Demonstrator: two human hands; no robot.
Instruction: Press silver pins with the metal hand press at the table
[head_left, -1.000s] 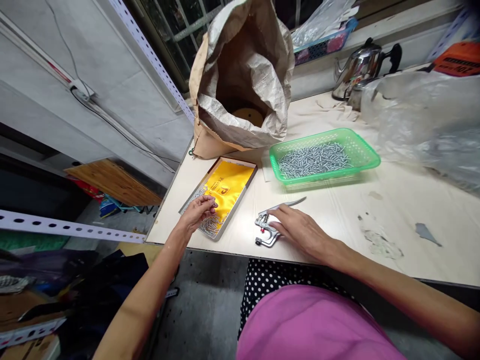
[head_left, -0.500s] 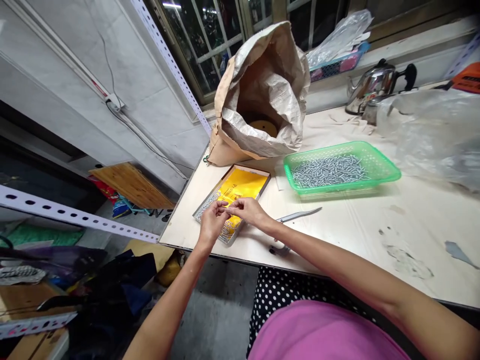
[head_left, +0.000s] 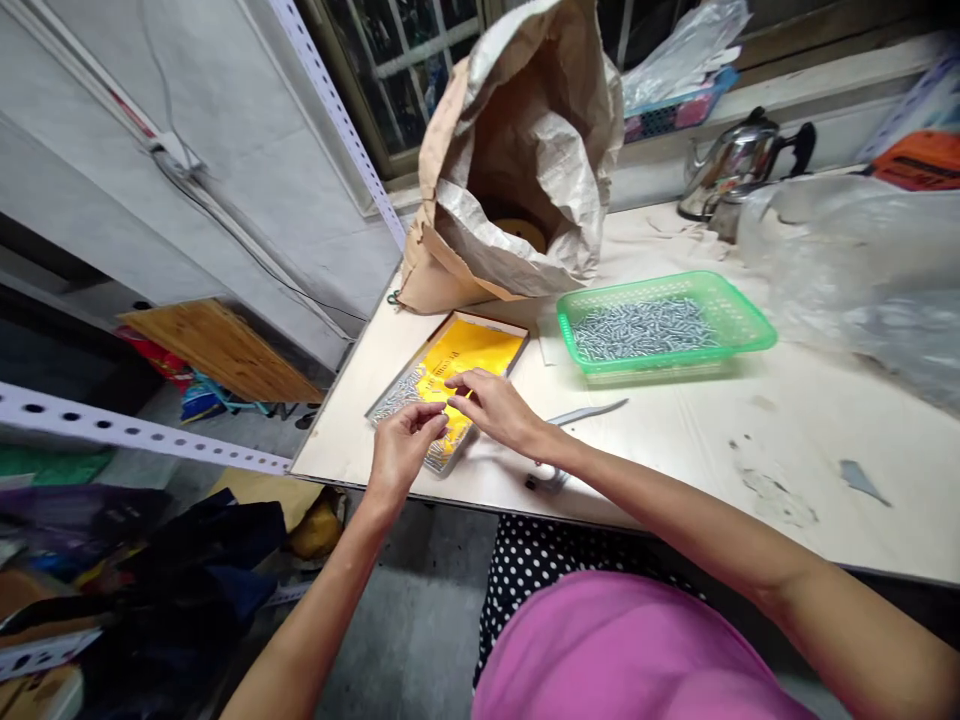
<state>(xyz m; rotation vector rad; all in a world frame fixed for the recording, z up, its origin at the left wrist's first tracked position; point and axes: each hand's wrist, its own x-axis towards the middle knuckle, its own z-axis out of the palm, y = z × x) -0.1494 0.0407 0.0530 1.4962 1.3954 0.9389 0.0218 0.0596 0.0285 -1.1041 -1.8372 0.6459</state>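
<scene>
Pale counter (head_left: 675,440) under a window (head_left: 405,60), paper sack (head_left: 540,130), green basket (head_left: 750,335) of screws (head_left: 637,328), my left hand (head_left: 401,450) and right hand (head_left: 495,408) pinched closed, fingertips (head_left: 437,417) meeting over the yellow box (head_left: 480,345), whatever they pinch too small to tell.

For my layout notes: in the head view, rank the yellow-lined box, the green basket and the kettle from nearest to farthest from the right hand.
1. Yellow-lined box: directly beneath the right hand, at the near left.
2. Green basket: farther back and to the right.
3. Kettle: at the far back right, well beyond the basket.
</scene>
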